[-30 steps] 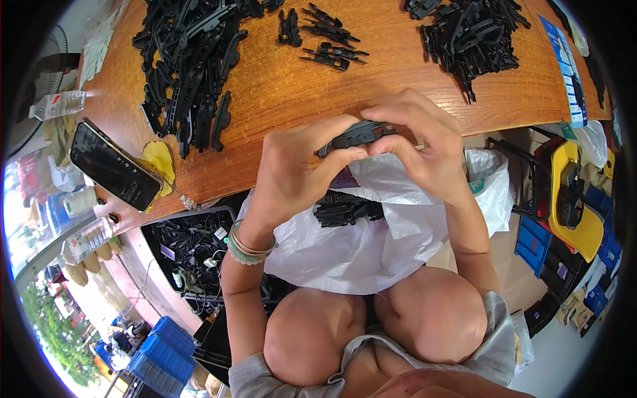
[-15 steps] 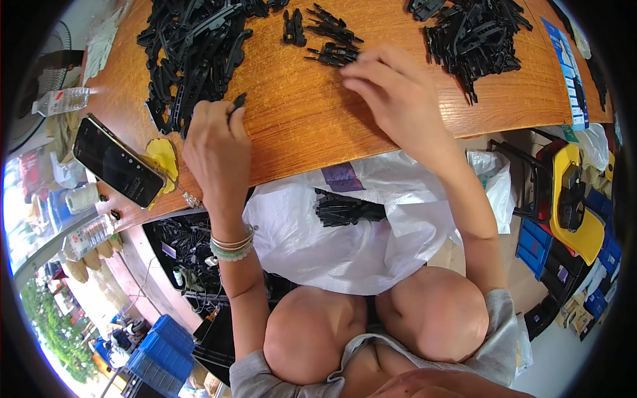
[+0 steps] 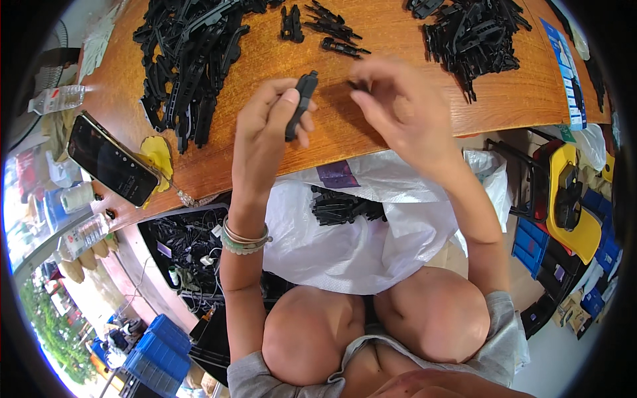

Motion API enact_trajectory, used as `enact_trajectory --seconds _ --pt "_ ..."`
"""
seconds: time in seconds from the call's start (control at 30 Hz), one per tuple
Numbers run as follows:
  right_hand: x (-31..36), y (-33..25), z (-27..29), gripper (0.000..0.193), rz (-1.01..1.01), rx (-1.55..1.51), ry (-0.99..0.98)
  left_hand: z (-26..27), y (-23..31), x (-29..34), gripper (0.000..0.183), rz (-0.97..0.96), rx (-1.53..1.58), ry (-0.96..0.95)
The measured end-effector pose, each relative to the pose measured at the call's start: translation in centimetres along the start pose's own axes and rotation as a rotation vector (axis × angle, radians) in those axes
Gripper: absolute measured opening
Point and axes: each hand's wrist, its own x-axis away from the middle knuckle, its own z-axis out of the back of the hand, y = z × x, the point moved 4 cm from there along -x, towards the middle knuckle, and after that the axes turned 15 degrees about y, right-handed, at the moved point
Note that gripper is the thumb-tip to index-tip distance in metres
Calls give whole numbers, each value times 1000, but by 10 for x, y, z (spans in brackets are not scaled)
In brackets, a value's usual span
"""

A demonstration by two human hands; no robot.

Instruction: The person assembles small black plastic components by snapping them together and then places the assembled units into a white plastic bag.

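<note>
My left hand grips a long, narrow black plastic part between thumb and fingers, tilted above the near part of the wooden table. To its right, my right hand is smeared by motion, its thumb and forefinger pinching a small dark piece. The two held parts are apart. Beyond the hands lie several slim black pieces, with a single one nearest to my right hand. A large heap of long black parts is on the left, and a heap of smaller black parts on the right.
A phone leans by a yellow flower-shaped thing at the table's left edge, near a plastic bottle. Over my lap spreads a white woven sack with black parts in it. A yellow chair stands right.
My left hand has come from the left heap toward the middle, now showing the long black part. My right hand has drawn back slightly from the slim pieces with a small dark piece.
</note>
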Motion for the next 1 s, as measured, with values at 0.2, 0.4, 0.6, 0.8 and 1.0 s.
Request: enact_trajectory --seconds 0.2,0.4,0.6,0.8,1.0 --pt "19 5 16 21 -336 -474 -89 -23 -1 10 26 16 100 -209" --pt "23 1 23 17 -33 -228 -4 -32 13 24 25 55 162 -273" --pt "24 -6 28 21 68 -165 41 -32 17 34 28 -314 -198 -223" --pt "20 -9 29 32 228 -81 28 -29 23 41 31 -574 -335 -226" --pt "28 -5 27 30 144 -102 16 -30 21 41 31 -614 -333 -266"
